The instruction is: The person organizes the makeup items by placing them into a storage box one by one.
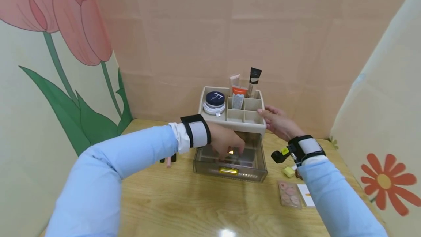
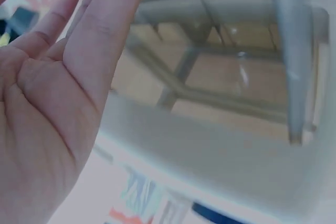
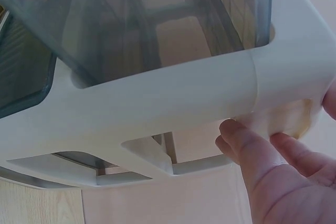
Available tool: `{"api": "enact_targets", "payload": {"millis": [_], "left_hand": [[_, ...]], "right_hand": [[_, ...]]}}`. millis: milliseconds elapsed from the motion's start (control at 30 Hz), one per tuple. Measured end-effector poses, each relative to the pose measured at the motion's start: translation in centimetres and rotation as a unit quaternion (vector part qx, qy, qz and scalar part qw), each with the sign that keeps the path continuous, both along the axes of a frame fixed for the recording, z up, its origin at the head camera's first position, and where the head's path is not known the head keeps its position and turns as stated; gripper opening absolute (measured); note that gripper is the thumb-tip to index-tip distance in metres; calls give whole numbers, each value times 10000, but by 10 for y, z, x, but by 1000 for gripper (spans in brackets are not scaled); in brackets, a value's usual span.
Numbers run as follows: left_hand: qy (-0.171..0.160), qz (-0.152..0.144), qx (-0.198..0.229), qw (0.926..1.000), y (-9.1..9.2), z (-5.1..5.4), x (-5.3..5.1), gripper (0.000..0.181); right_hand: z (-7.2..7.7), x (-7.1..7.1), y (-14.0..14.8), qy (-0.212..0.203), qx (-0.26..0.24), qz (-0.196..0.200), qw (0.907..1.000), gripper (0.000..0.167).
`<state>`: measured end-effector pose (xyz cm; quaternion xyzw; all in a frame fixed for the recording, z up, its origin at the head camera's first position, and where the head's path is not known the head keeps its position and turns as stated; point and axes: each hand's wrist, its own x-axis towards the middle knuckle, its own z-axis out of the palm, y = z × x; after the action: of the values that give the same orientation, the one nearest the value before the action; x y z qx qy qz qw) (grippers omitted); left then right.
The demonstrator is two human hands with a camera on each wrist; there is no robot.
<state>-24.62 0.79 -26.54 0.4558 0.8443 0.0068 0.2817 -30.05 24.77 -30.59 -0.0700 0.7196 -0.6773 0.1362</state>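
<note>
A cream makeup organizer (image 1: 232, 124) stands against the back wall with its smoky clear drawer (image 1: 207, 167) pulled out. My left hand (image 1: 227, 140) reaches down into the drawer, fingers over a dark flat case (image 1: 247, 155); whether they touch it is unclear. In the left wrist view, the left hand's (image 2: 52, 87) fingers look fairly straight, with nothing seen in them. My right hand (image 1: 279, 121) holds the organizer's right side, thumb by the top rim. The right wrist view shows the right hand's (image 3: 278, 174) fingertips against the cream body.
Cushion compacts (image 1: 215, 98), an orange-capped tube (image 1: 238, 100) and a black-capped tube (image 1: 253, 82) stand in the top compartments. On the table's right lie a pinkish palette (image 1: 289, 194), a white box (image 1: 306, 195) and a yellow item (image 1: 289, 172). A pink tube (image 1: 169, 162) lies left.
</note>
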Motion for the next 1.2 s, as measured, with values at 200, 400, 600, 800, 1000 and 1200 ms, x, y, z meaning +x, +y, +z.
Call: {"api": "enact_targets", "payload": {"millis": [200, 400, 600, 800, 1000, 1200], "left_hand": [[349, -168, 550, 9977, -29, 25, 6, 52], [422, 232, 951, 9943, -65, 47, 15, 49], [53, 970, 1349, 9861, -110, 39, 12, 44], [-224, 1852, 1582, 9696, -148, 5, 4, 43], [-533, 2889, 1401, 9455, -174, -45, -10, 39], [-274, 3811, 1569, 9107, -193, -87, -28, 46]], "right_hand": [[0, -2, 0, -46, -25, 24, 10000, 76], [2, 1, 4, 20, 121, 48, 9999, 74], [5, 4, 9, 21, 212, 24, 9998, 75], [9, 4, 9, -10, 210, -30, 9998, 73], [8, 5, 9, 4, 170, -59, 9998, 72], [6, 6, 11, 69, 85, -52, 9999, 74]]}}
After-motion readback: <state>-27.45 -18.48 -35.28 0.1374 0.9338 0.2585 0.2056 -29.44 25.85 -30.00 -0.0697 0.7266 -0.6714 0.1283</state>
